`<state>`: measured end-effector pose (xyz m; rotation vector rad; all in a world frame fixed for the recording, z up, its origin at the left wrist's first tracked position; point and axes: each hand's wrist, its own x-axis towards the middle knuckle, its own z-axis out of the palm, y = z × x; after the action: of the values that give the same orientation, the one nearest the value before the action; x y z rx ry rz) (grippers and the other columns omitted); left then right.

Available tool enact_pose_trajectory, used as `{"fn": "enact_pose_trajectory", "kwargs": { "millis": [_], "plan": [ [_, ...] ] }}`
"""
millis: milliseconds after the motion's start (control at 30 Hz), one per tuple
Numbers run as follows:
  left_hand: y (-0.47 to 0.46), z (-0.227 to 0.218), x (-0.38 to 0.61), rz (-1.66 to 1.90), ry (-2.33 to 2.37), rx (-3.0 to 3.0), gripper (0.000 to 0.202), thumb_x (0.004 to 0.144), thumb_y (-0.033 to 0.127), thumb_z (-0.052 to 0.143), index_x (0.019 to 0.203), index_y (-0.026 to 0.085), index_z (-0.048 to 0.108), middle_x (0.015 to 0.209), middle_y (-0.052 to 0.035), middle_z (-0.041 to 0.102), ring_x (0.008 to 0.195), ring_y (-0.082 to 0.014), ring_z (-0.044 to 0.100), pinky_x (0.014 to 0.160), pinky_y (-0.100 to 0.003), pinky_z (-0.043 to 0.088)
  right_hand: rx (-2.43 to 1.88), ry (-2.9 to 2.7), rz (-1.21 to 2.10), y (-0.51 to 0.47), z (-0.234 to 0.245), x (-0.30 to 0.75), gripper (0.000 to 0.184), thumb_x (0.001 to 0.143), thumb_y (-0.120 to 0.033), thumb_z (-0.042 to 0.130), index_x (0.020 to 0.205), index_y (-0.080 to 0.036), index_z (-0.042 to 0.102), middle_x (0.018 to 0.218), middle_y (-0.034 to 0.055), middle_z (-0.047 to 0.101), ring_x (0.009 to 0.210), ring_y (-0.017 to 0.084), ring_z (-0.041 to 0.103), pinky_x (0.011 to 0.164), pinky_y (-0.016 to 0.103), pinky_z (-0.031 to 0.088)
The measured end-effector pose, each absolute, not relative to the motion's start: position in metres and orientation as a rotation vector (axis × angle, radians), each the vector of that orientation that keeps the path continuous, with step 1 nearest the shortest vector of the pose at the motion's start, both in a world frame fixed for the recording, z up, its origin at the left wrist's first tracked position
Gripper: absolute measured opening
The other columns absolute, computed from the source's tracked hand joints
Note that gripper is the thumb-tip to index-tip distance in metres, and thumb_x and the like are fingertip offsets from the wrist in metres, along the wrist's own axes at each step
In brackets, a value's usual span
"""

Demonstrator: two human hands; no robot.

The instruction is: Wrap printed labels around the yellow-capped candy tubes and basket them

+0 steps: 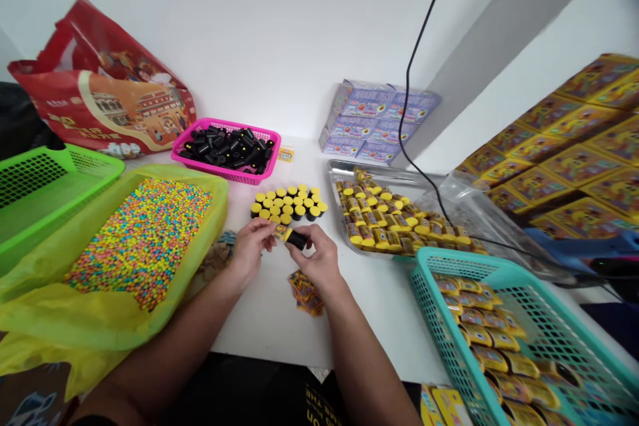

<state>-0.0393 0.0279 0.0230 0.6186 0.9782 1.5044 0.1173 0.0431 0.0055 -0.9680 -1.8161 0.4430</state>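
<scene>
— Where the 2 hands meet above the white tabletop, what's held?

— L hand: fingers pressed together, pinching a yellow printed label. R hand: also closed, pinching a black plastic tube that lies sideways. Label touches the tube's end; both sit in the air between the hands, just below a cluster of yellow-capped black tubes standing upright on the table.

— Rest of the surface?

— Just below R hand, a loose pile of yellow labels. To the L, a yellow plastic bag holding multicoloured candies, w/ a green plastic basket beside it. Ahead, a pink plastic basket of loose black tubes, 1 small label just beside it. To the R, a metal tray of yellow-wrapped tubes; nearer, a teal plastic basket of similar wrapped tubes.

— And the room?

— White wall behind the table, grey pillar at R. Red printed carrier bag and stacked lilac cartons stand against the wall; black cable hangs in front. Yellow printed cartons are piled far R.
</scene>
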Motion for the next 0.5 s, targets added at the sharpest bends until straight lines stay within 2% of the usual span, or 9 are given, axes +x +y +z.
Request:
{"fn": "enact_pose_trajectory", "kwargs": {
  "millis": [267,500],
  "plan": [
    [0.0308,0.0204,-0.0414,1.462,0.912,0.478,0.028,0.055,0.028,0.082,0.068,0.015,0.06,0.057,0.0022,0.057,0.048,-0.008,0.05,0.048,-0.023,0.031,-0.875,-1.656,0.78,0.0409,0.0101,0.1198,0.014,0.077,-0.023,0.068,0.089,-0.021,0.064,0.078,-0.0002,0.064,0.066,0.013,0.056,0.061,0.027,0.047],
    [0.0296,0.0187,-0.0392,1.438,0.858,0.483,0.027,0.058,0.027,0.082,0.068,0.015,0.06,0.057,0.0018,0.057,0.05,-0.0078,0.05,0.049,-0.023,0.03,-0.866,-1.654,0.824,0.0409,0.0126,0.1193,0.016,0.075,-0.024,0.07,0.089,-0.02,0.065,0.077,0.0006,0.065,0.065,0.014,0.058,0.061,0.027,0.048]
  ]
}}
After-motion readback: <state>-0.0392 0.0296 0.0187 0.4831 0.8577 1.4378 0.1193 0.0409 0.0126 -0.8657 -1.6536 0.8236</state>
